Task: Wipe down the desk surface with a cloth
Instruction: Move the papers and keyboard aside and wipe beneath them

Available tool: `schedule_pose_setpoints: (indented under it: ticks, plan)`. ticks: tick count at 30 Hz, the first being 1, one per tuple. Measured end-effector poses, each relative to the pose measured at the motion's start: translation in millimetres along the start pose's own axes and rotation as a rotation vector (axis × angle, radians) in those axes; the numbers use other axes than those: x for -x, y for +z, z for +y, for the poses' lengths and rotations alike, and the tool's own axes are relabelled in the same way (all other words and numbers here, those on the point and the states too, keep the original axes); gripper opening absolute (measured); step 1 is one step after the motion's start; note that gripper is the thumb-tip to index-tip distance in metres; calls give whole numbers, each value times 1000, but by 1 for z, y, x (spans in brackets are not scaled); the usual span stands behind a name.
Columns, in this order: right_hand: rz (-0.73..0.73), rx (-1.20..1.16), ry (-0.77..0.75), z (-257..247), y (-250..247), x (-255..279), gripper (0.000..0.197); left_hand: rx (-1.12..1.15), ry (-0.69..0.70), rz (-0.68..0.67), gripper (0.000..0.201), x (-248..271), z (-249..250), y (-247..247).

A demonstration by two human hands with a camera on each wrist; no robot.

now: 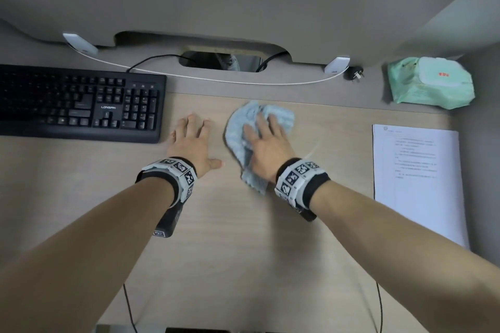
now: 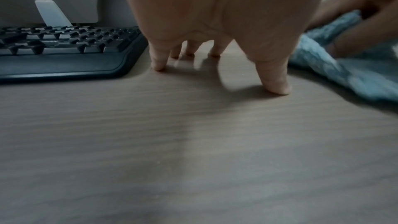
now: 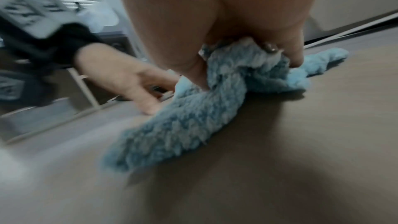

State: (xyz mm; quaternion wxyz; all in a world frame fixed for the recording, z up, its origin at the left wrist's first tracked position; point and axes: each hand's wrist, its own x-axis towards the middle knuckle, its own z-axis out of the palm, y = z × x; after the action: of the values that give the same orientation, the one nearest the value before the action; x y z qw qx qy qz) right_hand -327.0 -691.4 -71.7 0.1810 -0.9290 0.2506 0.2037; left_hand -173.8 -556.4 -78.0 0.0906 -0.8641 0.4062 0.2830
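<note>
A fluffy light-blue cloth (image 1: 238,127) (image 2: 336,67) (image 3: 193,117) lies bunched on the pale wood desk (image 1: 243,238), mid-desk toward the back. My right hand (image 1: 266,138) (image 3: 237,28) lies on top of it; in the right wrist view its thumb and a finger curl into the folds and grip it. Just left of the cloth, my left hand (image 1: 193,138) (image 2: 215,47) (image 3: 129,77) is spread with its fingertips resting on the bare desk, holding nothing.
A black keyboard (image 1: 81,103) (image 2: 64,48) sits close to the left hand. Printed paper (image 1: 416,176) lies at the right edge, a green wipes pack (image 1: 430,84) at the back right. A white cable (image 1: 216,80) and a plug (image 1: 354,74) lie below the grey partition (image 1: 243,3).
</note>
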Motion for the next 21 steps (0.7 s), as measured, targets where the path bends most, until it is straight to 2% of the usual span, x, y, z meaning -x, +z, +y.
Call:
schedule_pose_setpoints:
  ticks: [1, 3, 6, 7, 10, 12, 15, 17, 19, 21]
  plan:
    - [-2, 11, -31, -2, 9, 7, 88, 1, 6, -1, 109, 1, 0, 0]
    - [24, 25, 1, 11, 15, 16, 82, -5, 23, 8, 108, 2, 0, 0]
    - [93, -23, 210, 37, 8, 14, 81, 15, 45, 7, 106, 4, -2, -3]
    - [86, -35, 281, 29, 5, 9, 81, 50, 66, 5, 103, 7, -11, -7]
    - [78, -35, 457, -3, 1, -11, 83, 327, 66, 43, 75, 11, -26, -21]
    - [60, -49, 414, -50, 6, -29, 88, 492, 19, 71, 47, 16, -55, -25]
    - [15, 0, 94, -122, 24, -37, 94, 475, -8, 91, 10, 21, -105, -23]
    - [-18, 38, -39, -143, 35, -33, 87, 367, -43, 82, 6, 27, -143, -25]
    - [-4, 26, 9, -131, 33, -30, 90, 304, -73, 79, 9, 32, -177, -26]
    - [44, -18, 182, -113, 23, -36, 91, 279, -101, 78, 12, 36, -213, -25]
